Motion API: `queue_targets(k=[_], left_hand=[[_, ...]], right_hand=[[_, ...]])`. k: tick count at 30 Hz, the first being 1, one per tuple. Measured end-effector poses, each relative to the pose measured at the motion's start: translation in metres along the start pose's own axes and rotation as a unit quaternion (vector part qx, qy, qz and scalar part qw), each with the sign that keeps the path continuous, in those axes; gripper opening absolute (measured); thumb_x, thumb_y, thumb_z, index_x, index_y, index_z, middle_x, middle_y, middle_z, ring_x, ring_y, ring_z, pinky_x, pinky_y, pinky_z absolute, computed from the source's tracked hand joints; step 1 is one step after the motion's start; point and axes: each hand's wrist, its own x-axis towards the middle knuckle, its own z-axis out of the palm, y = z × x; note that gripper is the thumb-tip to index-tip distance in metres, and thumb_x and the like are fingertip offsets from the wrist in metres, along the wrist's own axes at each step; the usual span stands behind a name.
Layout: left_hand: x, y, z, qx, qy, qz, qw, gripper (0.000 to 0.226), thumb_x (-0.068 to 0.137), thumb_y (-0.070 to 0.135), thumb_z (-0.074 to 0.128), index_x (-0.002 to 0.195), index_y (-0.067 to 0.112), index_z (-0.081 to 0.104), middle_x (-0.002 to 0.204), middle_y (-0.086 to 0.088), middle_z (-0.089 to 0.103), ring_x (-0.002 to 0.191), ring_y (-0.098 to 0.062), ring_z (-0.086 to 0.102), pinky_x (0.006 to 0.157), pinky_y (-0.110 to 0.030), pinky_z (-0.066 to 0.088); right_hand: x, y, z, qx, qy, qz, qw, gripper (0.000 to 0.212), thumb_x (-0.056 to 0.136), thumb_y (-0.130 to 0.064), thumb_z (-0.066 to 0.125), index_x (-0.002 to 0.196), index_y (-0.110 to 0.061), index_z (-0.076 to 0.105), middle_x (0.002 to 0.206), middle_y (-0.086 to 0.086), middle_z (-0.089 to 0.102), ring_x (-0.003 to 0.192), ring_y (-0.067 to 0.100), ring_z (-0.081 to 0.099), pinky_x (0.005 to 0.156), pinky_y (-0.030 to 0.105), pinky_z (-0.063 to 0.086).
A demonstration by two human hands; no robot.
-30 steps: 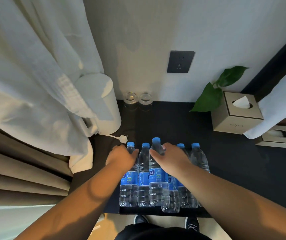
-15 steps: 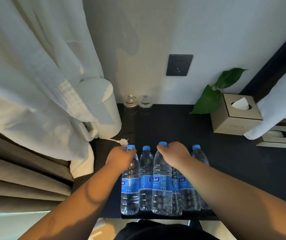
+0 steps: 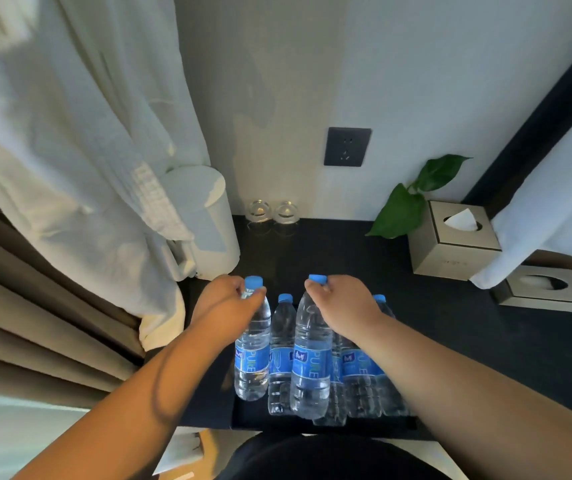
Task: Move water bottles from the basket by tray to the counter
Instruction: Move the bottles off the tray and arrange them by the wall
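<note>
bottles (image 3: 281, 355): 5 (one mostly hidden) | glasses (image 3: 259, 212): 2 | tissue boxes (image 3: 450, 244): 2

The tray (image 3: 243, 419) sits on the counter's (image 3: 485, 341) near edge, bottles (image 3: 281, 358) standing on it. At eleven o'clock from them stands a kettle (image 3: 204, 220), at twelve two glasses (image 3: 272, 212), at two a plant (image 3: 412, 199) beside tissue boxes (image 3: 450, 244).

clear water bottles (image 3: 281, 355) with blue caps and labels, black counter (image 3: 485, 327), green leaves (image 3: 412, 202), perhaps beige tissue box (image 3: 450, 251)
</note>
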Motion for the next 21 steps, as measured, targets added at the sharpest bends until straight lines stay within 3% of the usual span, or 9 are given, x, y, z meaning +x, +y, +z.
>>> queue_targets(k=[8,13,18,21], left_hand=[[-0.013,0.047,-0.018,0.057,0.075,0.115,0.989,0.031,0.084,0.051,0.072,0.073,0.027,0.057,0.074,0.007,0.052,0.064,-0.008,0.05,0.052,-0.024,0.029],[-0.017,0.077,-0.028,0.043,0.109,0.118,0.986,0.022,0.082,0.047,0.071,0.082,0.033,0.055,0.07,0.011,0.057,0.063,-0.003,0.053,0.051,-0.022,0.032],[-0.004,0.114,-0.029,0.071,0.124,0.115,0.983,0.021,0.082,0.045,0.068,0.085,0.029,0.054,0.071,0.01,0.057,0.065,-0.006,0.054,0.053,-0.027,0.037],[0.006,0.138,-0.026,0.096,0.117,0.108,0.983,0.022,0.082,0.044,0.066,0.086,0.026,0.055,0.075,0.007,0.059,0.069,-0.015,0.057,0.058,-0.03,0.044]], right_hand=[[0.002,-0.009,-0.037,0.01,0.054,-0.064,0.996,0.05,0.096,-0.059,0.051,0.063,-0.022,0.053,0.056,-0.004,0.054,0.053,0.009,0.055,0.049,0.03,0.034],[0.003,-0.014,-0.07,0.018,0.058,-0.14,0.988,0.038,0.092,-0.053,0.061,0.07,-0.022,0.054,0.065,-0.004,0.055,0.06,0.012,0.055,0.054,0.032,0.04],[0.012,-0.018,-0.102,-0.097,0.027,-0.221,0.97,0.023,0.092,-0.051,0.059,0.096,-0.03,0.053,0.088,-0.005,0.065,0.08,0.019,0.061,0.068,0.037,0.051],[0.021,-0.012,-0.115,-0.116,0.004,-0.264,0.958,0.016,0.094,-0.045,0.057,0.098,-0.032,0.049,0.089,-0.005,0.061,0.081,0.022,0.058,0.065,0.038,0.048]])
